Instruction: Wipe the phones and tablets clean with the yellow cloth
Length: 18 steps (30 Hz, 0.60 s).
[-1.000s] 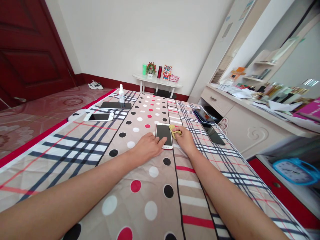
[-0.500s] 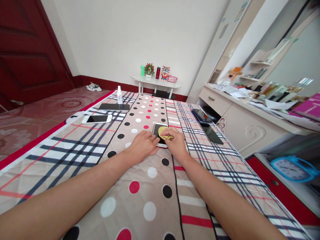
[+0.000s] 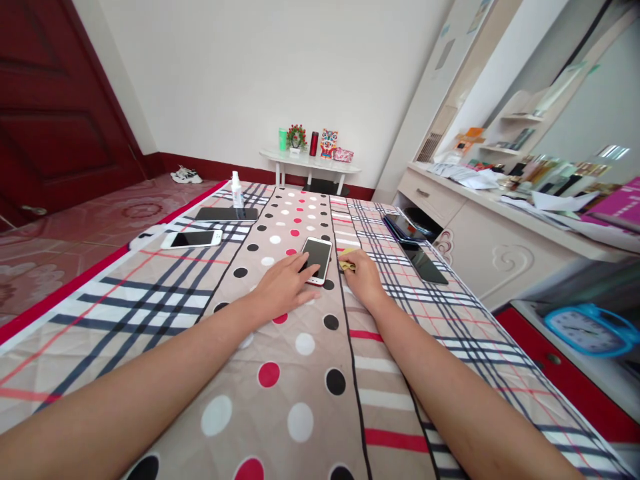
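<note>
The person leans over a bed spread with a quilted cover (image 3: 150, 280), part plaid, part polka dots. Near the middle of the dotted strip lies a white phone (image 3: 317, 259), screen up and dark. The left hand (image 3: 281, 288) lies flat with its fingers loosely spread, the fingertips (image 3: 306, 269) pressing on the phone's near end. Just beside the phone, on its right, the right hand (image 3: 361, 279) is curled and pinches a small yellow cloth (image 3: 347, 260) against the cover; the cloth does not touch the phone.

The phone looks like a stiff, thin slab with a glossy glass face, so I would judge it slippery and easy to crack if dropped, though the padded quilt gives it a soft seat. It probably slides a little under a push, which may be why the fingers pin it down. The long edges seem the best place to take hold, keeping off the glass. The cloth is limp and light and bunches wherever it is pinched.

By my count there are five flat devices on the cover: the white phone in hand, a second white phone (image 3: 192, 238) and a dark tablet (image 3: 226, 214) near the left edge, and two dark devices (image 3: 406, 229) (image 3: 426, 265) along the right edge. There is one spray bottle (image 3: 235, 190), standing behind the tablet, and one cloth.
</note>
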Motion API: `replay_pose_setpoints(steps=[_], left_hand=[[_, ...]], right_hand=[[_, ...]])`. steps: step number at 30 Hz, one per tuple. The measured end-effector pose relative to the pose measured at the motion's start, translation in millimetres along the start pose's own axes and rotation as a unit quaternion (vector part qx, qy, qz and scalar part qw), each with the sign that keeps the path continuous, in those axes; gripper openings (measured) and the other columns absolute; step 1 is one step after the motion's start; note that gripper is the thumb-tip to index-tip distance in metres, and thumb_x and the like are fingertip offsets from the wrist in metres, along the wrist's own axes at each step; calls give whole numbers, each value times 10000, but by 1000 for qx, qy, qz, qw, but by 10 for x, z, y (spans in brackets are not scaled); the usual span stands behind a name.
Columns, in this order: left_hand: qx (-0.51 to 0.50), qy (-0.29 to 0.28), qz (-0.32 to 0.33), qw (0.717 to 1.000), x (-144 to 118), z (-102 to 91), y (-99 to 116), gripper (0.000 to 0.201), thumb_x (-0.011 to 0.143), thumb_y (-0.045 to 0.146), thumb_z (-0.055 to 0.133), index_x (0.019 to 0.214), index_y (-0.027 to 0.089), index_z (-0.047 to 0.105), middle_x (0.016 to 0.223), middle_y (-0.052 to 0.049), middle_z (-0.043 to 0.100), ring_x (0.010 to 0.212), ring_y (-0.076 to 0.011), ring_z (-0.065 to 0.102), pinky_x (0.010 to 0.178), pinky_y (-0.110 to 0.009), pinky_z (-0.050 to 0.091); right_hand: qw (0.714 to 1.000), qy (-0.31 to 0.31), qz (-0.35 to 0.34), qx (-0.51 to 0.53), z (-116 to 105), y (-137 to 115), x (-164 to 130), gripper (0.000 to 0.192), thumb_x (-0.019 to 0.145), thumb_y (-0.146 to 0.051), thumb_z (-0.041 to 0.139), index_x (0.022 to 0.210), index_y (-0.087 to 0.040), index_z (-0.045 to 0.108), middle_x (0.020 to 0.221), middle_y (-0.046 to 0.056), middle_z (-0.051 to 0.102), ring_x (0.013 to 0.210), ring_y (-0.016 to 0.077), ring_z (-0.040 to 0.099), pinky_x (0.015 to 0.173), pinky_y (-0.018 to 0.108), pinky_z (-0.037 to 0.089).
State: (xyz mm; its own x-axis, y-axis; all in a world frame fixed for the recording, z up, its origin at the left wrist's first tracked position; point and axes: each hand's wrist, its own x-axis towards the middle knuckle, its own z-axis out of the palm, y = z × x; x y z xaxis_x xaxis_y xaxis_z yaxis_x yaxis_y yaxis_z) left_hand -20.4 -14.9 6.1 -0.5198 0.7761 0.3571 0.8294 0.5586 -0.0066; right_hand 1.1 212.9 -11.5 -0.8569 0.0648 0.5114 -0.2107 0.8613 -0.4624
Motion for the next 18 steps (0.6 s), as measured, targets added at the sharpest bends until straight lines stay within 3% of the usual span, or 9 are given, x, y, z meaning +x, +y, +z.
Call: replay_pose_setpoints(steps=[3, 8, 13, 18], left_hand=[[-37, 0, -57, 998, 59, 34, 36, 717, 793, 621, 587, 1337, 163, 494, 1371, -183, 512, 1233, -335, 502, 973, -442, 450], [-9, 29, -125, 992, 165, 7, 127, 666, 791, 534, 628, 1298, 128, 481, 1042, -156, 683, 946, -327, 638, 722, -392, 513], [12, 16, -68, 997, 136, -65, 84, 455, 851, 418, 568, 1206, 135, 541, 931, -120, 698, 795, -273, 674, 650, -331, 490], [-76, 51, 37, 995, -31, -127, -44, 392, 866, 390, 560, 1202, 189, 578, 907, -71, 729, 771, -202, 696, 677, -268, 504]], right_hand=[[1000, 5, 13, 16, 8, 2, 12, 334, 691, -1, 506, 876, -187, 713, 937, 64, 674, 904, 208, 623, 857, 366, 496], [1000, 8, 11, 26, 29, 21, 19, 323, 699, -7, 505, 858, -190, 719, 937, 71, 674, 900, 217, 627, 851, 387, 498], [997, 42, 28, 56, 36, 38, 14, 281, 681, -30, 532, 835, -185, 709, 911, 63, 687, 876, 203, 628, 837, 372, 497], [974, 74, 140, 163, -3, 78, 41, 211, 715, -138, 579, 874, -156, 717, 892, 75, 709, 820, 221, 644, 803, 383, 498]])
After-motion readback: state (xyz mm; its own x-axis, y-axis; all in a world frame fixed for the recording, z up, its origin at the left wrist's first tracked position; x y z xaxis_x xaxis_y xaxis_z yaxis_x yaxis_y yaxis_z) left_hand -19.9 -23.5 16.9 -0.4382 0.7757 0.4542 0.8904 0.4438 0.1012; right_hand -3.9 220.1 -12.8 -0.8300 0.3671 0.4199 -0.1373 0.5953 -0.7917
